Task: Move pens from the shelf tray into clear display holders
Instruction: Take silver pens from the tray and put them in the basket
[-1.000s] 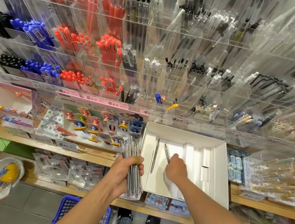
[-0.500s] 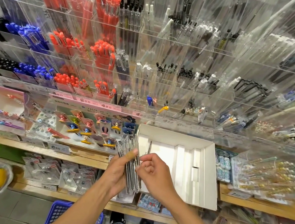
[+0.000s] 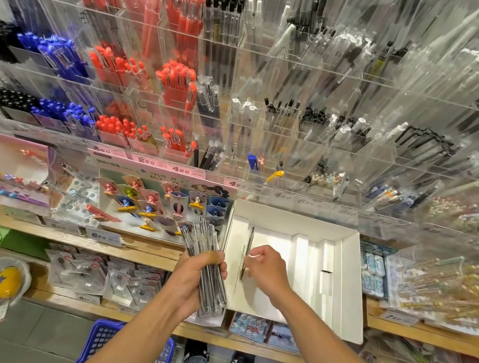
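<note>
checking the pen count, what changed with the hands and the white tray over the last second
The right hand took one of the two pens out of the white tray, carried it left to the pen bundle in the left hand, and has come back to the tray, fingers curled beside the last pen. The left hand kept gripping the bundle; the tray stayed put.

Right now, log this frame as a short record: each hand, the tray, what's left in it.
left hand: grips a bundle of pens, upright, beside the tray
right hand: over the tray, fingers curled at the remaining pen; contact unclear
tray: white, on the wooden shelf, dividers at its right
pen in tray: one, lying lengthwise along the left side
holders: clear, above the tray, holding pens
</note>
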